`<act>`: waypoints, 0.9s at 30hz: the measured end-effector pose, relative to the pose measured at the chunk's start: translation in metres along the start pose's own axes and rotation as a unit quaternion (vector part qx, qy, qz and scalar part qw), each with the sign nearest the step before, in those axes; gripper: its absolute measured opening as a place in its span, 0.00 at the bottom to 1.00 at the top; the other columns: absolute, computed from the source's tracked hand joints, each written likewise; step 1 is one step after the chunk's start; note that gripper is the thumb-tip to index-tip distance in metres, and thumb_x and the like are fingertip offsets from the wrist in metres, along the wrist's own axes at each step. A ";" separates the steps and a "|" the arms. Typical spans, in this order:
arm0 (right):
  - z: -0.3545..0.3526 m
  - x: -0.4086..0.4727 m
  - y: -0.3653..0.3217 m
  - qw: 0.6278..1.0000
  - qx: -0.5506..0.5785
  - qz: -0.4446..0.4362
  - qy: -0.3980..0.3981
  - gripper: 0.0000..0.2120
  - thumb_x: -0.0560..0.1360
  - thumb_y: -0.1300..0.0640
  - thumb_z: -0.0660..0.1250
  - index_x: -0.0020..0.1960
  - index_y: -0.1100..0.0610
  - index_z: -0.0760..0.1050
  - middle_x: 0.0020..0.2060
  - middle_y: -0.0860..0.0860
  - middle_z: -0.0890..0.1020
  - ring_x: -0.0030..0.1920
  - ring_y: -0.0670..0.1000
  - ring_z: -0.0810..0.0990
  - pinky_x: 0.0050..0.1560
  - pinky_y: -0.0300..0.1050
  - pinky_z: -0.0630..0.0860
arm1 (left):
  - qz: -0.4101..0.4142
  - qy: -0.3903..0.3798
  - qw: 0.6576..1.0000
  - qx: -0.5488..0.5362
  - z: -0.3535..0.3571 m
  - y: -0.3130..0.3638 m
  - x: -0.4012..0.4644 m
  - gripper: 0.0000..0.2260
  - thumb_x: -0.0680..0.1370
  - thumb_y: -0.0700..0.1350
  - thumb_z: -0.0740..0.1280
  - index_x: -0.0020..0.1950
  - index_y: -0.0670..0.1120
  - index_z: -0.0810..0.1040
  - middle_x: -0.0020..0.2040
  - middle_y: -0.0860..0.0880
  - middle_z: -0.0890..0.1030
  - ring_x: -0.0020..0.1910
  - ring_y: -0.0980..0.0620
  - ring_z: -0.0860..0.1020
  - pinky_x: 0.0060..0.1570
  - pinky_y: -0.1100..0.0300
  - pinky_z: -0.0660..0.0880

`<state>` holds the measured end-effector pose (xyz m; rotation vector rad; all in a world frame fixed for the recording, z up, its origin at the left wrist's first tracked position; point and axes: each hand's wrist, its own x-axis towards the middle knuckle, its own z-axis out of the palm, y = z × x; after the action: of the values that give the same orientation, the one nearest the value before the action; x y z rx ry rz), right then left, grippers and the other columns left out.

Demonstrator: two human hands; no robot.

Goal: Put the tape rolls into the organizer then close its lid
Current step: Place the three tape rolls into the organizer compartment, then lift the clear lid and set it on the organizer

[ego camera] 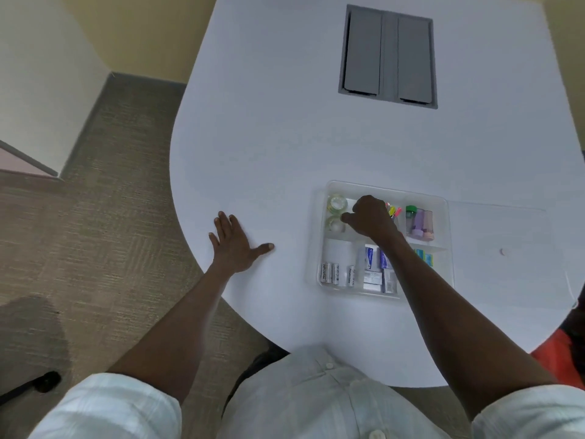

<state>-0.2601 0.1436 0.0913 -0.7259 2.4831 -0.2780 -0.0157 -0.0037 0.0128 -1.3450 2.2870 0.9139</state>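
Your left hand lay flat and empty on the table, beside the organizer; your right hand, curled, grip unclear, touched two tape rolls already inside; lid unclosed.

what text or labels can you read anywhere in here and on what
"Heybright", roughly, on the batteries; blurred, so the spelling is uncertain.
Small boxes in the organizer: blue and white print, too blurred to read.
Glue sticks and tape rolls: no readable text.
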 end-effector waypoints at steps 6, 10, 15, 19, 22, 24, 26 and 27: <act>-0.021 -0.025 0.026 0.994 0.044 -0.023 0.102 0.09 0.69 0.59 0.66 0.34 0.65 0.75 0.34 0.61 0.79 0.40 0.60 0.78 0.41 0.46 0.74 | 0.049 0.079 0.991 -0.097 -0.011 0.055 -0.011 0.39 0.80 0.59 0.59 0.79 0.36 0.46 0.80 0.37 0.45 0.80 0.41 0.42 0.78 0.45 0.44; -0.039 -0.045 0.054 0.981 0.086 -0.005 0.176 0.14 0.67 0.61 0.60 0.24 0.56 0.63 0.26 0.58 0.76 0.33 0.58 0.76 0.35 0.44 0.70 | 0.108 0.100 0.977 -0.155 -0.009 0.098 -0.028 0.32 0.82 0.55 0.58 0.78 0.37 0.54 0.80 0.39 0.53 0.80 0.44 0.48 0.77 0.51 0.47; -0.058 -0.055 0.113 0.962 0.150 0.036 0.226 0.05 0.70 0.59 0.64 0.41 0.59 0.78 0.40 0.57 0.84 0.45 0.60 0.82 0.45 0.50 0.79 | 0.154 0.107 0.966 -0.178 0.005 0.157 -0.055 0.27 0.82 0.54 0.59 0.75 0.40 0.63 0.77 0.42 0.63 0.78 0.46 0.58 0.75 0.55 0.54; -0.066 -0.059 0.167 0.951 0.154 0.060 0.260 0.08 0.69 0.62 0.65 0.47 0.61 0.80 0.45 0.59 0.84 0.48 0.62 0.81 0.46 0.48 0.76 | 0.169 0.107 0.960 -0.197 0.026 0.200 -0.076 0.23 0.82 0.52 0.61 0.73 0.40 0.67 0.73 0.43 0.70 0.73 0.46 0.67 0.64 0.66 0.59; -0.062 -0.061 0.206 0.956 0.143 0.070 0.247 0.07 0.67 0.64 0.66 0.44 0.61 0.79 0.43 0.59 0.84 0.47 0.61 0.81 0.43 0.45 0.75 | 0.172 0.103 0.959 -0.201 0.040 0.221 -0.090 0.23 0.82 0.52 0.61 0.73 0.41 0.68 0.74 0.44 0.70 0.73 0.47 0.68 0.64 0.65 0.60; -0.054 -0.061 0.231 0.962 0.134 0.071 0.227 0.05 0.66 0.65 0.66 0.41 0.62 0.79 0.42 0.59 0.84 0.46 0.62 0.81 0.43 0.46 0.75 | 0.177 0.102 0.959 -0.197 0.048 0.229 -0.096 0.23 0.82 0.52 0.61 0.73 0.41 0.67 0.75 0.43 0.69 0.74 0.47 0.67 0.69 0.61 0.60; -0.044 -0.061 0.251 0.970 0.123 0.072 0.196 0.05 0.66 0.66 0.67 0.42 0.63 0.79 0.43 0.60 0.83 0.48 0.62 0.80 0.45 0.48 0.75 | 0.177 0.103 0.959 -0.197 0.054 0.235 -0.101 0.23 0.82 0.52 0.61 0.74 0.41 0.67 0.75 0.43 0.69 0.74 0.46 0.66 0.72 0.56 0.61; -0.039 -0.060 0.259 0.974 0.117 0.072 0.177 0.06 0.66 0.67 0.68 0.43 0.63 0.79 0.43 0.61 0.83 0.48 0.62 0.80 0.46 0.48 0.75 | 0.176 0.104 0.959 -0.196 0.056 0.237 -0.104 0.23 0.82 0.52 0.61 0.74 0.41 0.67 0.75 0.43 0.69 0.75 0.46 0.66 0.72 0.55 0.61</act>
<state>-0.3522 0.3948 0.0636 -0.4228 2.7539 -0.6855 -0.1718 0.1842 0.1155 -1.2465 2.6641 1.4682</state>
